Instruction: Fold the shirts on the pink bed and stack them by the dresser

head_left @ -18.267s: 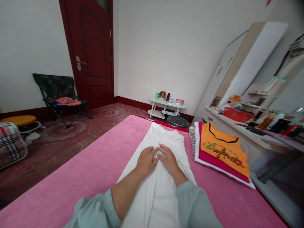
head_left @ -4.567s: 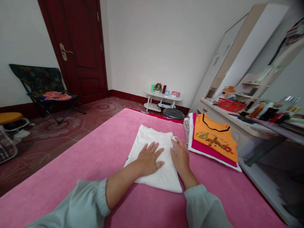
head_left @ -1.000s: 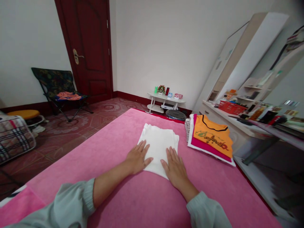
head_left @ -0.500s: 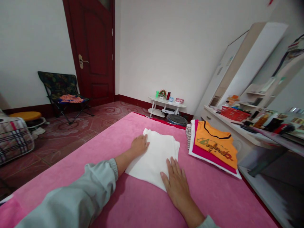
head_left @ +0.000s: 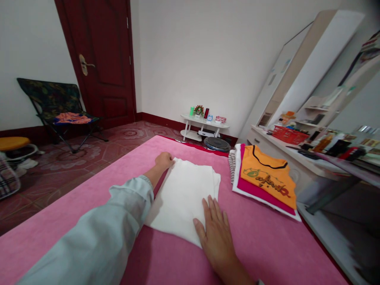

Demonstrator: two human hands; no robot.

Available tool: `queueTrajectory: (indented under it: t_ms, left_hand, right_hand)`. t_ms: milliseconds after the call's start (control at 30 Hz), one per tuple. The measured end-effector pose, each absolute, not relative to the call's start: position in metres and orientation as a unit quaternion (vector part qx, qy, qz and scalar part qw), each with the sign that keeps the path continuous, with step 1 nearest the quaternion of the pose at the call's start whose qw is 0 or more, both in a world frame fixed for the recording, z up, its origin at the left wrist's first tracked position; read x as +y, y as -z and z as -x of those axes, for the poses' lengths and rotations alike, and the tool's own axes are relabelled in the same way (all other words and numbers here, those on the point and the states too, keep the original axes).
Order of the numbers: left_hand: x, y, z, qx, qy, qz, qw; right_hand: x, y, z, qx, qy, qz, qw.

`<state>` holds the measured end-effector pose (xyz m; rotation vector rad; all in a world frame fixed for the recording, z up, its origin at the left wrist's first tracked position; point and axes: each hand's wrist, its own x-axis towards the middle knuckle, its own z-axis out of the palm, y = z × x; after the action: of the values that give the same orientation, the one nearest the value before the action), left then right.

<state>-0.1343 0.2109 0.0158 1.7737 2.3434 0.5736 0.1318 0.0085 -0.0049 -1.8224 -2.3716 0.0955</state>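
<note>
A folded white garment [head_left: 184, 194] lies flat on the pink bedspread [head_left: 261, 241]; its exact kind does not show. My left hand [head_left: 164, 161] is at its far left corner, fingers closed in a pinch on the edge. My right hand [head_left: 216, 233] rests palm down over the near right edge, with fingers stretched out and the thumb apart. To the right sits a stack of folded clothes, topped by an orange shirt [head_left: 264, 170] with dark neck trim and lettering.
Beyond the bed stands a small white table [head_left: 185, 117] with little items on it. A dresser [head_left: 314, 162] with a red basket [head_left: 290, 134] and bottles runs along the right. At left are a folding chair [head_left: 53, 99] and a yellow stool [head_left: 13, 143].
My left hand has moved from lying on the garment to its far left corner and closed there. My right hand stays flat near the right edge. The view has shifted slightly.
</note>
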Motion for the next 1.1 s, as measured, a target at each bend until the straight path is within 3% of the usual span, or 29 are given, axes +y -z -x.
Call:
queueTrajectory:
  t_ms: [333, 600, 800, 933, 1100]
  left_hand:
    - [0.176, -0.034, 0.105, 0.721, -0.221, -0.657, -0.001]
    - [0.092, -0.004, 0.046, 0.532, -0.127, -0.835, 0.058]
    - [0.083, 0.002, 0.042, 0.549, -0.132, -0.824, 0.041]
    - [0.083, 0.002, 0.041, 0.552, -0.145, -0.820, 0.036]
    - [0.082, 0.002, 0.041, 0.559, -0.150, -0.815, 0.044]
  right_hand:
    - [0.007, 0.001, -0.132, -0.791, -0.037, 0.606, 0.079]
    - [0.006, 0.003, -0.134, -0.792, -0.047, 0.599, 0.105]
    - [0.039, -0.005, -0.152, -0.796, -0.067, 0.557, 0.226]
    - [0.100, -0.014, -0.165, -0.738, -0.081, 0.602, 0.293]
    - [0.169, -0.022, -0.163, -0.707, -0.022, 0.685, 0.176]
